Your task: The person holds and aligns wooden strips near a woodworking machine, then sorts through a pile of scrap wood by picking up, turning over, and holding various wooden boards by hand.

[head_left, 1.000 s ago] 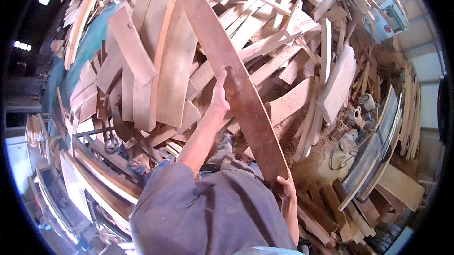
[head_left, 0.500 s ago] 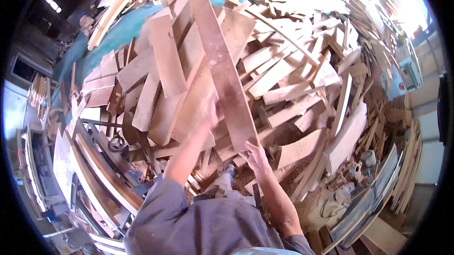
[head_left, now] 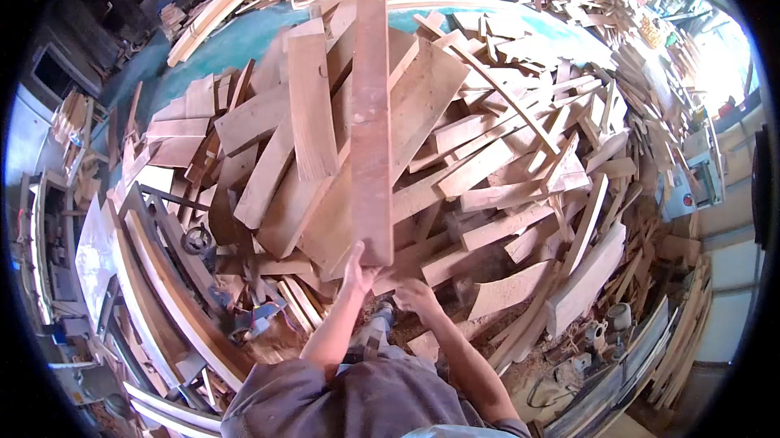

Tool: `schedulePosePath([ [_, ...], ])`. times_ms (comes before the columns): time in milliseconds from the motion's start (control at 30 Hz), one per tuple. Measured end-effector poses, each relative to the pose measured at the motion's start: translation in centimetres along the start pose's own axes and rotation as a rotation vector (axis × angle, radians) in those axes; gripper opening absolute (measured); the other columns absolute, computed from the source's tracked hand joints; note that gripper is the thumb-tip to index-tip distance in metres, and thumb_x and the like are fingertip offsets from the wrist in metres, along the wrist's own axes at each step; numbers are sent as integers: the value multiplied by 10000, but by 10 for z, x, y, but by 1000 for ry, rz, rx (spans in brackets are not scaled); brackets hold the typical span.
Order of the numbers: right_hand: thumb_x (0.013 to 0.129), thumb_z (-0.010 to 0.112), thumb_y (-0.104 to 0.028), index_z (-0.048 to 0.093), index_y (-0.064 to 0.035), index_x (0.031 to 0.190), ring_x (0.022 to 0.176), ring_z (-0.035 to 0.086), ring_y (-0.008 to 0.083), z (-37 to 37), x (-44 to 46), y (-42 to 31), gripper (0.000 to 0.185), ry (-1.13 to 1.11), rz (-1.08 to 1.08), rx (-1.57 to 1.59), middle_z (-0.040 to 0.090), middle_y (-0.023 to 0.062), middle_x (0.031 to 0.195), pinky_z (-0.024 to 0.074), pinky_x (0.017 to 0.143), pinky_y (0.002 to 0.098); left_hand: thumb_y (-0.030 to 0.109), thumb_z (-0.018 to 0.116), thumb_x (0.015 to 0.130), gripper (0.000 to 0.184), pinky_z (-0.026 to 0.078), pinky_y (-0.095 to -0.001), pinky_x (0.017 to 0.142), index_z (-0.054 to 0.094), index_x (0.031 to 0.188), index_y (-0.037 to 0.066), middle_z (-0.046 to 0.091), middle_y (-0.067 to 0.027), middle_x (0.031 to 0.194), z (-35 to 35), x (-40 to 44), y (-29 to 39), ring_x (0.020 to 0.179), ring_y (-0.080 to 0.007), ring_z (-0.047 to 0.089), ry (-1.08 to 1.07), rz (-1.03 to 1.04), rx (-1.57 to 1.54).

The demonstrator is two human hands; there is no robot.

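Observation:
A long, narrow wooden board [head_left: 371, 137] points away from me, with its near end close to my body. My left hand [head_left: 357, 275] grips that near end at its left corner, thumb along the edge and fingers underneath. Just right of the board's end is my right hand [head_left: 416, 297], apart from the board, its fingers curled in and nothing visible in them. Beneath the board lies a heap of loose planks, among them a pale wide plank [head_left: 312, 105] to its left and a broad tan board [head_left: 431, 93] to its right.
Curved boards [head_left: 183, 292] lean on a metal frame at the left, by a small handwheel [head_left: 197, 239]. A curved plank [head_left: 587, 279] rests at the right. More wood lies beyond the green floor [head_left: 268, 25]. A pale machine [head_left: 691, 186] stands far right.
The board has swung from leaning left to nearly straight ahead. My left hand has moved from its side to its near end; my right hand has let go of that end.

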State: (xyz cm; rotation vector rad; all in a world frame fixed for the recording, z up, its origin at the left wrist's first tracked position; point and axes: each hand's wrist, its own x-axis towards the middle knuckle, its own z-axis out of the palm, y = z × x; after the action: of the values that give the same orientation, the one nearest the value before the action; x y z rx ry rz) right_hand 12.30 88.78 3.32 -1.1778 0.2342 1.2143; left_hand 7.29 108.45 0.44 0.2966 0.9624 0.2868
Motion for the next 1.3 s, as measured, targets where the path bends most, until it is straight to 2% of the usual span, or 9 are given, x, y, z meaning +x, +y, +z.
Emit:
schedulePosePath([
  [233, 896, 681, -135, 673, -5, 1063, 719, 652, 179, -159, -118, 121, 212, 537, 189, -290, 675, 58, 843, 543, 636, 312, 318, 781, 872, 557, 523, -535, 950, 560, 1313, 59, 610, -123, 1293, -59, 30, 67, 1178, -315, 594, 20, 183, -90],
  [367, 825, 688, -60, 689, -19, 843, 539, 576, 159, -271, -190, 236, 45, 636, 155, -132, 635, 59, 709, 472, 489, 297, 364, 865, 775, 726, 432, -634, 1010, 540, 1335, 37, 577, -155, 1318, -58, 9, 145, 1218, -334, 546, 442, 310, 176],
  [567, 886, 695, -134, 676, -54, 984, 585, 628, 217, -247, -253, 262, 127, 788, 334, -52, 657, 91, 784, 474, 455, 361, 344, 896, 730, 832, 458, -466, 1030, 479, 1358, -8, 554, -168, 1330, -142, 78, 266, 1211, -294, 528, 517, 674, 306],
  [733, 839, 760, -205, 648, -39, 1077, 800, 676, 304, -314, -206, 360, 311, 733, -132, -758, 689, 106, 843, 551, 698, 426, 309, 856, 755, 848, 469, -451, 1023, 422, 1401, -26, 442, -232, 1448, -99, 73, 283, 1276, -364, 498, 877, 778, 693],
  [767, 819, 783, -259, 657, -29, 1115, 925, 679, 330, -241, -214, 278, 395, 718, -266, -640, 723, 143, 929, 537, 818, 428, 304, 842, 765, 844, 460, -466, 1035, 412, 1410, -32, 413, -245, 1474, -75, 61, 271, 1295, -385, 486, 979, 795, 888],
  [800, 829, 769, -274, 644, -34, 1187, 942, 690, 318, -234, -200, 265, 449, 742, 69, -1113, 728, 167, 994, 543, 826, 428, 305, 823, 771, 839, 422, -485, 1069, 409, 1422, -26, 370, -262, 1501, -51, 47, 259, 1326, -413, 447, 1031, 921, 1147],
  [833, 833, 696, -261, 705, -35, 1082, 969, 698, 348, -222, -196, 259, 336, 787, -48, -848, 724, 197, 1028, 546, 844, 420, 307, 805, 778, 834, 384, -504, 1104, 406, 1433, -20, 327, -279, 1527, -30, 35, 246, 1357, -442, 408, 1054, 1056, 1417],
  [1067, 839, 687, -197, 697, -30, 1116, 926, 726, 270, -134, -179, 159, 323, 810, 47, -726, 741, 169, 979, 558, 813, 366, 373, 763, 798, 748, 244, -563, 1166, 474, 1391, 20, 362, -216, 1523, 72, 91, 179, 1452, -421, 264, 306, 1273, 2029],
  [1300, 830, 699, -173, 685, -1, 1141, 865, 716, 221, -147, -154, 180, 355, 760, 138, -711, 744, 158, 947, 556, 773, 344, 526, 776, 744, 919, 143, -599, 1190, 422, 1465, 81, 322, -214, 1543, 166, 139, 192, 1469, -450, 191, 358, 1289, 2367],
])
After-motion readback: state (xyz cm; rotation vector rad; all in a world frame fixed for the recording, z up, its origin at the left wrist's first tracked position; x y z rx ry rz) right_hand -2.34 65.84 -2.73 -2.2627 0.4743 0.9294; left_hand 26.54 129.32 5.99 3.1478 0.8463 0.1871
